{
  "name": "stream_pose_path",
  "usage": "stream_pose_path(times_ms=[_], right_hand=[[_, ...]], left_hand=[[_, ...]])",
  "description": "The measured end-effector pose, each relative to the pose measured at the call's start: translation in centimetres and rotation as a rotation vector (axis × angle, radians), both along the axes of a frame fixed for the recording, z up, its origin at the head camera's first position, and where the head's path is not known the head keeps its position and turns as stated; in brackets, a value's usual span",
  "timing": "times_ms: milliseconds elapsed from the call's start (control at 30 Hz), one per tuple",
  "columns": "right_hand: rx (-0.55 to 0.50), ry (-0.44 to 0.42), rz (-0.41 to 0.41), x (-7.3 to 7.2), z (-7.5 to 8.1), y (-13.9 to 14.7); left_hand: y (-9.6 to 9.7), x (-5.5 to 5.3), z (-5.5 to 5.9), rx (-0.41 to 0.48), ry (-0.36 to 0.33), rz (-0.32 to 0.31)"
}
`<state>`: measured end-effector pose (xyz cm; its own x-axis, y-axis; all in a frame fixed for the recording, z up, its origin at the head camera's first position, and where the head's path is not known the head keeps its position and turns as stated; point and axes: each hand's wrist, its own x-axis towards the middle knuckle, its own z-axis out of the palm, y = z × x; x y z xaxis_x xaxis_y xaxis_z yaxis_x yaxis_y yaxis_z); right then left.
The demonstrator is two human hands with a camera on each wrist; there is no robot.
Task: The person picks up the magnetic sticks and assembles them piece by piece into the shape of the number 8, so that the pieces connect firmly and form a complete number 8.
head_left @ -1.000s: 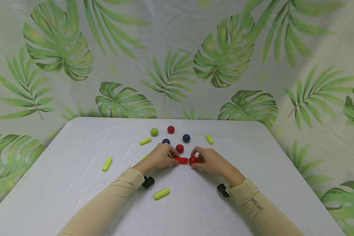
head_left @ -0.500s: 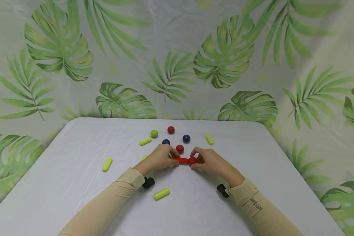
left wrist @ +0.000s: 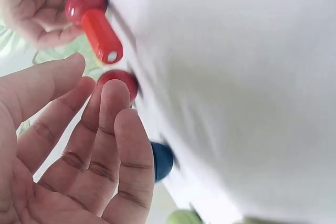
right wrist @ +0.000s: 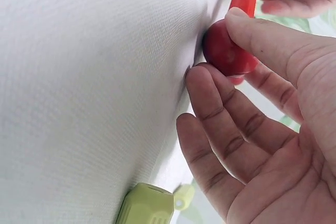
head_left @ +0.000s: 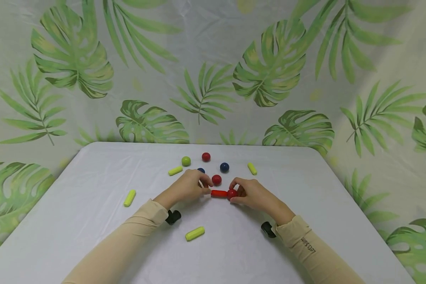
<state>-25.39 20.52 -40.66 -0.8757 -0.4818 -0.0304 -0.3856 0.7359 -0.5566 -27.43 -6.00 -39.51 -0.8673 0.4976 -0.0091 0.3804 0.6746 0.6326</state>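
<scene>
My right hand [head_left: 253,192] pinches a glossy red ball [head_left: 232,194] between thumb and fingers at the middle of the table. Extending left from that ball is a short red stick [head_left: 218,193], its near end set against the ball. In the left wrist view the far end of the red stick [left wrist: 102,38] shows a small pale hole. My left hand [head_left: 188,186] hovers just left of the stick, fingers loosely bent, holding nothing. A second red ball [head_left: 216,180] lies just behind the stick, and a blue ball [head_left: 201,170] is partly hidden behind my left hand.
Farther back sit another blue ball [head_left: 224,167], a red ball [head_left: 206,157] and a green ball [head_left: 186,161]. Yellow-green sticks lie around: one at back right [head_left: 252,169], one at back left [head_left: 175,170], one at far left [head_left: 129,198], one in front [head_left: 195,233].
The red ball came up against the end of the red stick. My left hand then let go of the stick and drew back to the left; my right hand stays on the ball.
</scene>
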Motion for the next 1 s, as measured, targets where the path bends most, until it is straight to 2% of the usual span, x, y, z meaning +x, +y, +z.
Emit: stream_pose_path(times_ms=[233, 500, 767, 1000], right_hand=[[-0.005, -0.012, -0.014, 0.0, -0.1, 0.1], [-0.001, -0.017, -0.021, -0.1, -0.4, 0.1], [-0.006, -0.023, -0.025, -0.1, -0.3, 0.2], [0.001, -0.03, -0.032, -0.1, -0.3, 0.2]], left_hand=[[-1.9, -1.3, 1.6, 0.022, 0.06, 0.006], [-4.5, -3.5, 3.2, 0.019, 0.123, 0.11], [-5.7, -6.2, 3.2, -0.018, 0.08, 0.235], [-6.1, -7.7, 2.2, -0.066, 0.044, 0.274]])
